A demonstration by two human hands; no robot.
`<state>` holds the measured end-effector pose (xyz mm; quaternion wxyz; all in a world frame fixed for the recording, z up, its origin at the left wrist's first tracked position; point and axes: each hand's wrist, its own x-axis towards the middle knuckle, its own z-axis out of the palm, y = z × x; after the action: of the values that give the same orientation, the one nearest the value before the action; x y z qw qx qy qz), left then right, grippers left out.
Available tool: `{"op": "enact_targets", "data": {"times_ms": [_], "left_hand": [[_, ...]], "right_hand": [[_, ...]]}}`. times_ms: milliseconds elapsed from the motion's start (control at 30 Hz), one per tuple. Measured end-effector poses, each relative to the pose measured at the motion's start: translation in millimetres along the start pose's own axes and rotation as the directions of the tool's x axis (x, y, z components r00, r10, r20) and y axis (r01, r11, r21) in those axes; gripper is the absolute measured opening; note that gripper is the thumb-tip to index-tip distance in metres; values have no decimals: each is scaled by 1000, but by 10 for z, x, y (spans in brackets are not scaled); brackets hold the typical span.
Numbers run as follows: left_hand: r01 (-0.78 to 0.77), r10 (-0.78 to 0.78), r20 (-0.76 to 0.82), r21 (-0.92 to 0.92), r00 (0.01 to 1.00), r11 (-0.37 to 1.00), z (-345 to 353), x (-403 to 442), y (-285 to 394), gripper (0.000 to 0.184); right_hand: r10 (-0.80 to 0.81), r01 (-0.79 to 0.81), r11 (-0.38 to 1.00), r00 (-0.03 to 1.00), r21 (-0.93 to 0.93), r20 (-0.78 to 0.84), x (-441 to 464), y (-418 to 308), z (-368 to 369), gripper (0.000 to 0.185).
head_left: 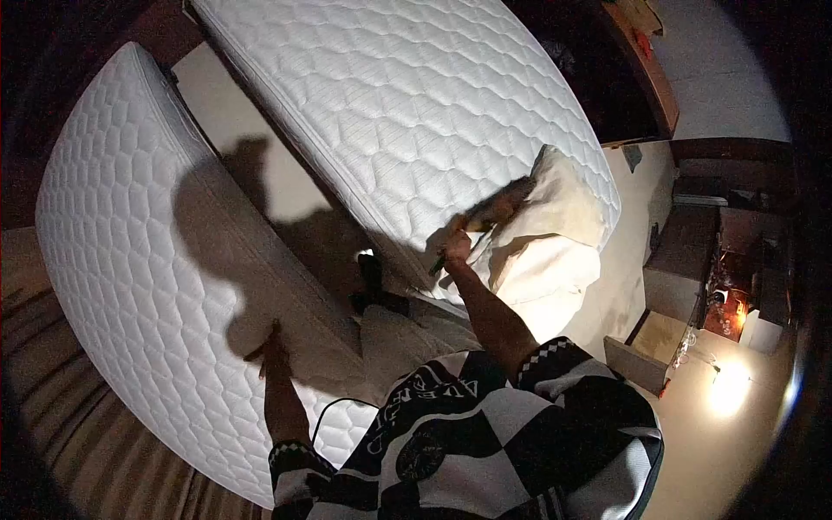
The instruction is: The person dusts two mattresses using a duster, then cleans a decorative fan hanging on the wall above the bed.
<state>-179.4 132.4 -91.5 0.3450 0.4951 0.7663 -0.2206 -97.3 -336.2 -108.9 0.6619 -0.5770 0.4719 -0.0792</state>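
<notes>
Two white quilted mattresses lie with a gap between them, the left mattress (pixel 130 217) and the right mattress (pixel 416 95). My left hand (pixel 275 354) is over the shaded inner side of the left one, its fingers apart and nothing seen in it. At the lower edge of the right mattress, my right hand (pixel 455 247) is closed round something small and dark that I cannot make out. Just beside it, a crumpled cream cloth (pixel 555 260) lies over the mattress corner. My foot (pixel 371 273) shows dimly in the gap.
A brown pleated curtain or cloth (pixel 121 416) runs along the lower left. At the right are an open drawer or box (pixel 654 342), dark furniture (pixel 685 238) and a bright lamp (pixel 730 386). My shadow falls across the left mattress and floor.
</notes>
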Motion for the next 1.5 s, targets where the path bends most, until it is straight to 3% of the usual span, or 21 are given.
{"op": "enact_targets", "data": {"times_ms": [33, 100, 233, 300, 333, 367, 433, 533, 567, 667, 733, 767, 833, 867, 933, 1000, 1033, 1167, 1267, 1367, 1500], "left_hand": [[-39, 39, 18, 4, 999, 999, -7, 8, -28, 94], [-124, 123, 64, 13, 990, 992, -41, 65, -93, 85], [-403, 402, 202, -33, 893, 914, -170, 305, -304, 70], [-570, 594, 254, -167, 763, 804, -258, 477, -487, 63], [-658, 712, 270, -273, 648, 702, -275, 613, -577, 60], [-727, 837, 235, -416, 493, 545, -292, 772, -721, 56], [-705, 959, 165, -651, 230, 281, -309, 1087, -956, 51], [-487, 559, 539, -286, 630, 825, -635, 778, -1047, 61], [-533, 454, 460, 51, 763, 845, -620, 462, -1011, 59], [-552, 400, 581, 104, 709, 827, -673, 168, -967, 55], [-996, 725, 683, -44, -90, -83, -696, 254, -979, 51], [-995, 727, 680, -42, -95, -91, -695, 93, -892, 51], [-636, 501, 636, -20, 587, 771, -670, -415, -663, 52], [-667, 557, 614, -65, 559, 742, -635, -481, -604, 52], [-657, 546, 640, -84, 541, 749, -664, -599, -491, 51], [-664, 534, 691, -104, 487, 740, -652, -610, -438, 47], [-671, 529, 695, -91, 486, 736, -645, -568, -395, 47], [-641, 465, 730, -47, 501, 766, -526, -541, -335, 45], [-697, 464, 725, 30, 509, 717, -383, -747, -246, 45], [-782, 474, 786, 20, 397, 622, -269, -919, -179, 46], [-842, 428, 856, 14, 289, 539, 149, -818, 37, 47]], "right_hand": [[-189, 271, 925, 936, -266, 296, 197, 303, -57, 29], [-326, 824, -56, 518, -564, 791, -62, 152, 199, 26], [-135, 933, 135, 352, -334, 926, -535, -763, 368, 27], [-464, 866, 137, 484, -480, 742, -239, -512, 72, 29], [-682, 863, 410, 504, -294, 530, 66, -237, -26, 30], [-863, 703, 504, 433, 502, 260, 376, 60, 16, 32], [-792, 575, 598, 530, 558, 303, 641, 471, -26, 27], [-603, 270, 744, 664, 612, 441, 642, 658, -103, 20], [-633, 528, 766, 519, 367, 574, 513, 458, -36, 20], [-264, 965, 93, 261, -245, 929, 49, -265, 113, 22], [-391, 891, 124, 448, -436, 804, -244, -596, 0, 21], [-493, 783, 171, 594, -599, 636, -296, -684, -48, 21], [-430, 517, 684, 856, -515, 288, 208, -49, -27, 19], [-340, 365, 898, 930, -245, 139, 457, 235, 13, 17], [-883, 319, 287, 453, 903, 120, 856, 934, 153, 28], [-426, 565, 808, 758, -170, 494, 550, 715, 178, 30], [-176, 680, 221, 733, -699, 657, 178, 213, 140, 34], [-227, 883, 264, 448, -388, 865, -199, -671, 58, 39], [-197, 356, 471, 934, -807, 297, -85, -420, 105, 31], [-164, 180, 842, 983, -509, 78, 55, -52, 192, 36], [-289, 712, 464, 684, -527, 670, -380, -206, 250, 36]]}}
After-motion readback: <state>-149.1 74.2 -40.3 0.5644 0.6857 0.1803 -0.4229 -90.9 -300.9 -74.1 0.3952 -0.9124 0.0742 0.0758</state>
